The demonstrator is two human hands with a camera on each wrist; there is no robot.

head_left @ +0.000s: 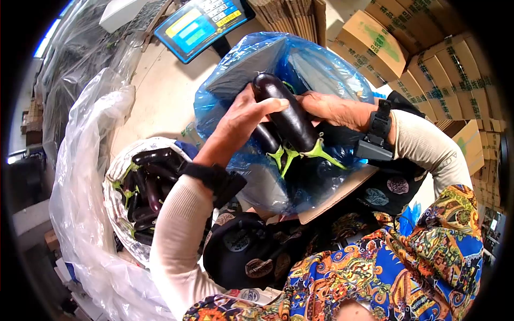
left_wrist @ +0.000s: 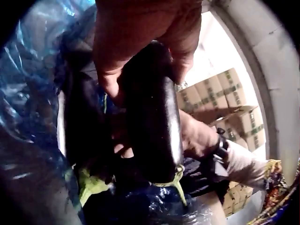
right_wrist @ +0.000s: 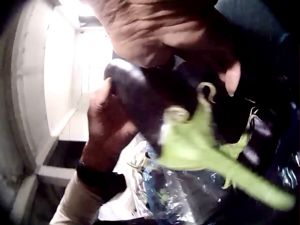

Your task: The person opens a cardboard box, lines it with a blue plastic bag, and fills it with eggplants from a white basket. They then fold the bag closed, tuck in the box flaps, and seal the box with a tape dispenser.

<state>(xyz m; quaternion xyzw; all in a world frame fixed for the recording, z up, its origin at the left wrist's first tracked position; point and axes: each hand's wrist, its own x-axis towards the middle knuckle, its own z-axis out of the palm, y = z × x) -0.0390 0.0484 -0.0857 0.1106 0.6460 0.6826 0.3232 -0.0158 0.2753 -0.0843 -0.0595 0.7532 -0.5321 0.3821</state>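
A large dark purple eggplant (head_left: 292, 117) with a green stem lies between both hands, over a carton lined with a blue plastic bag (head_left: 342, 69). My left hand (head_left: 238, 120) grips it near its rounded end, thumb across the top. From the other side my right hand (head_left: 327, 107) holds it; in the left wrist view its fingers (left_wrist: 123, 151) show past the far side of the eggplant. A second eggplant (head_left: 265, 138) with a green cap sits just beneath and to the left. In the right wrist view, the green stem (right_wrist: 187, 145) points toward the camera.
A white-lined basket (head_left: 115, 174) of several eggplants stands at left, beside crumpled clear plastic sheeting (head_left: 80, 214). Behind the carton is a blue scale display (head_left: 198, 29). Flat cardboard (head_left: 289, 18) and stacked cartons (head_left: 444, 75) fill the back right.
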